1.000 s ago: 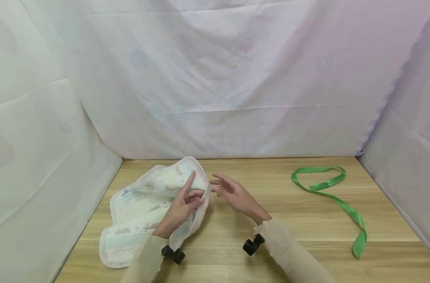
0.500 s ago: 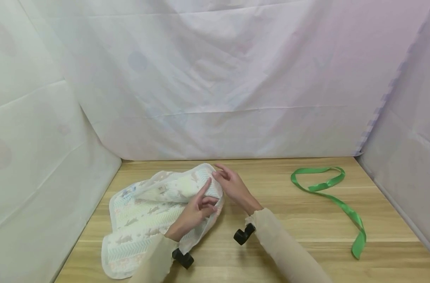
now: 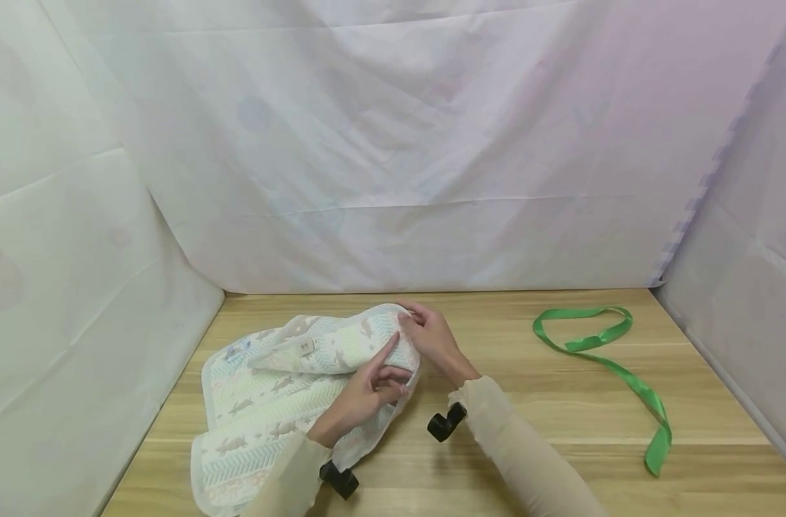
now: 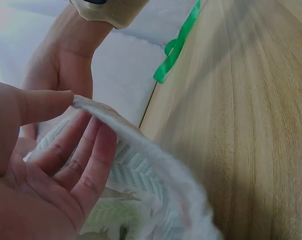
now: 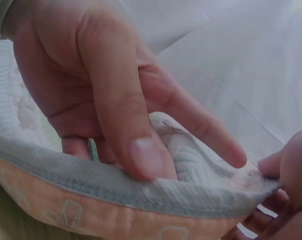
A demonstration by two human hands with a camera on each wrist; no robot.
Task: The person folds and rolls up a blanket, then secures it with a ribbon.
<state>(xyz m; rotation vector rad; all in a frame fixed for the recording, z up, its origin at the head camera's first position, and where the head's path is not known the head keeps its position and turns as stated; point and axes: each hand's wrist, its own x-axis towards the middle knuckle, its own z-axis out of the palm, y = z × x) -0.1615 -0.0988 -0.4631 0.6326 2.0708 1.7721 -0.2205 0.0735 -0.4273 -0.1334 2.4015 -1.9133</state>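
A quilted cloth [image 3: 341, 348] printed with rabbits and zigzag bands lies bunched on the left of the table, its right end lifted. My left hand [image 3: 365, 393] pinches the pale bound edge between thumb and fingers, its index finger stretched out over the cloth. In the left wrist view, the thumb of the left hand [image 4: 46, 150] presses the rim from above with the fingers beneath. At the cloth's far right corner, my right hand [image 3: 434, 337] pinches the edge. The right wrist view shows the peach underside of the cloth [image 5: 91, 212] and part of the right hand [image 5: 295, 175].
A green ribbon [image 3: 625, 373] lies in a loose curve on the right of the wooden table [image 3: 528, 459]. White curtains [image 3: 393, 143] hang behind the table and on both sides. A small tag [image 3: 307, 347] shows on the cloth.
Both hands were apart a second ago. The left hand has carried the cloth's end rightward, and the right hand has reached its corner and taken hold of it.
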